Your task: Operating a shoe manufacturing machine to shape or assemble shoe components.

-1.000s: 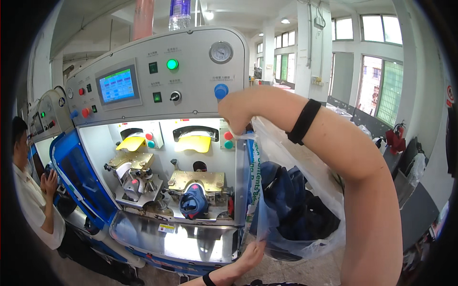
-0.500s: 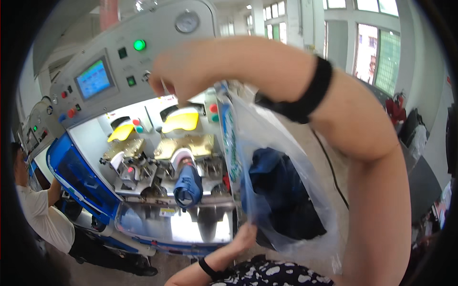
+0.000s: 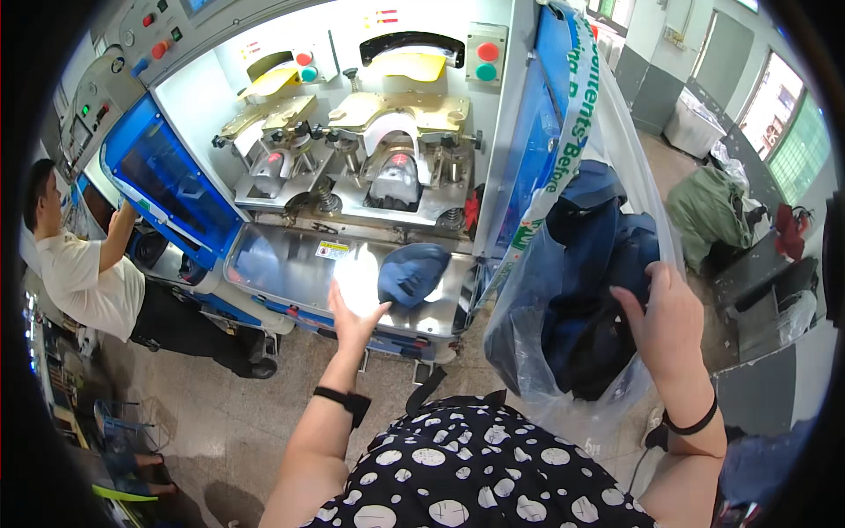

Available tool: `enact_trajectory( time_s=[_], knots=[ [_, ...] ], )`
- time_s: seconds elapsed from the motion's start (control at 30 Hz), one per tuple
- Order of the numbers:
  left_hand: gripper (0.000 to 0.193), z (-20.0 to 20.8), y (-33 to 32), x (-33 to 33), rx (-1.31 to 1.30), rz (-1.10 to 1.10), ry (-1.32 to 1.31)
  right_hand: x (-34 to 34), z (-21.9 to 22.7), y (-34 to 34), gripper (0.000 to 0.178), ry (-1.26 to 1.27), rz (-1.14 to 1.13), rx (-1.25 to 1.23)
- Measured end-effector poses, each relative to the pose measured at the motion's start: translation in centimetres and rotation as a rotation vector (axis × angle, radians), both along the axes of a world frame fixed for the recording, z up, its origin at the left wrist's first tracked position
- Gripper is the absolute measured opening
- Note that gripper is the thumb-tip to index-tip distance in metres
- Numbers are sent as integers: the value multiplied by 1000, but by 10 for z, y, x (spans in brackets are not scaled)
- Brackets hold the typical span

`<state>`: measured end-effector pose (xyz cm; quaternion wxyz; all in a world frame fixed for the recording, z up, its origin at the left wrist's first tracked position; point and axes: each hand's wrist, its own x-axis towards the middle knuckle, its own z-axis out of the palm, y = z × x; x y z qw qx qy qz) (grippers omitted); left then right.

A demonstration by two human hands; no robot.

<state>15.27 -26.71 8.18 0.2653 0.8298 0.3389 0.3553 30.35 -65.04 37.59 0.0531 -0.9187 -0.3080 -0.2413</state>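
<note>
Head view: left hand (image 3: pixel 352 324) at a blue shoe upper (image 3: pixel 414 275), right hand (image 3: pixel 672 321) at a filled plastic bag (image 3: pixel 574 123)

The blue shoe upper is over the right part of the steel worktop (image 3: pixel 286 264) along the front of a two-station shoe-forming machine (image 3: pixel 519 79); whether it rests on the metal cannot be told. The left hand's grip is spread, with the thumb tip at the upper's lower edge and the fingers apart from it, over a bright glare.

The right hand is at the right side of the clear bag's mouth, its grip also parted: the thumb stands away from the fingers, above dark blue and black pieces (image 3: pixel 588 290) inside. Whether its fingertips touch the plastic cannot be told. The bag hangs beside the machine's right side, a green-printed band down its near edge.

Behind the worktop, each station has a metal forming block (image 3: pixel 395 180) with a red mark on top, a brass-coloured plate (image 3: pixel 400 110) behind it and a yellow flap (image 3: pixel 405 67) above. A red button (image 3: pixel 487 50) sits over a green button (image 3: pixel 486 71) beside the right station. A blue door (image 3: pixel 172 176) stands open at left, and a co-worker (image 3: pixel 92 277) in a pale shirt stands beyond it.
</note>
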Motion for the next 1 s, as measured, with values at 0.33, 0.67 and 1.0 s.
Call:
enact_trajectory(
  time_s=[0.33, 0.67, 1.0],
  knots=[
    [94, -9, -4, 78, -205, -547, 436, 31, -20, 25, 69, -32, -172, 66],
    [67, -15, 20, 17, -1144, -156, 223, 63, -30, 33, 32, -6, 190, 243],
    [80, -61, 35, 43, -899, -10, 155, 14, 5, -14, 30, -82, 285, 557]
  ],
)
